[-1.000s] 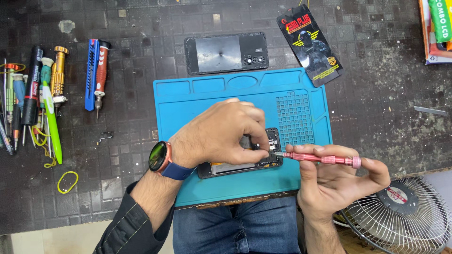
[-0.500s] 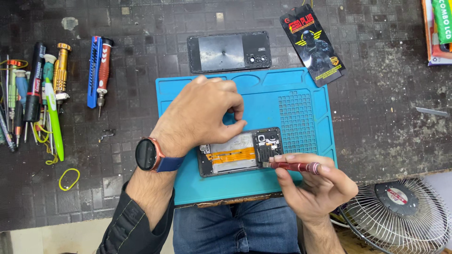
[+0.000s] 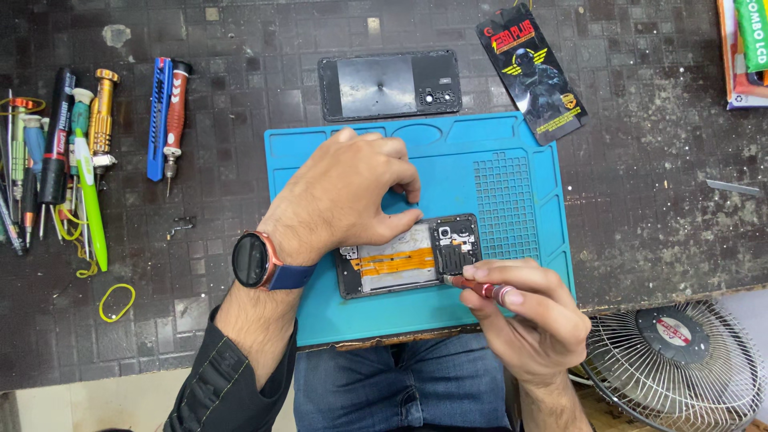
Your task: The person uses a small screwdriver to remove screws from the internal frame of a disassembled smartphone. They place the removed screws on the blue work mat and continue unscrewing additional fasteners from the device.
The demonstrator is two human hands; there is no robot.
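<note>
A black packet [image 3: 534, 74] with a yellow and red label and a masked figure printed on it lies tilted at the far right corner of my blue work mat [image 3: 448, 172], its lower end overlapping the mat's edge. At the top right corner of the view, a stack of boxes [image 3: 744, 52] with green and orange sides is cut off by the frame.

The opened phone [image 3: 408, 256] lies flat near the front of the mat, its orange flex strip and camera block showing. My left hand [image 3: 344, 196] arches over its left half, fingertips curled down and narrow at the phone's upper edge; what they pinch, if anything, I cannot make out, and the palm hides that part of the board. My right hand [image 3: 524, 316] grips a red screwdriver [image 3: 476, 286] between thumb and fingers, its tip at the phone's lower right edge, mostly buried under my fingers.

The removed back cover [image 3: 390, 84] rests just beyond the mat. A fan grille [image 3: 676, 364] is cut off at the lower right.
</note>
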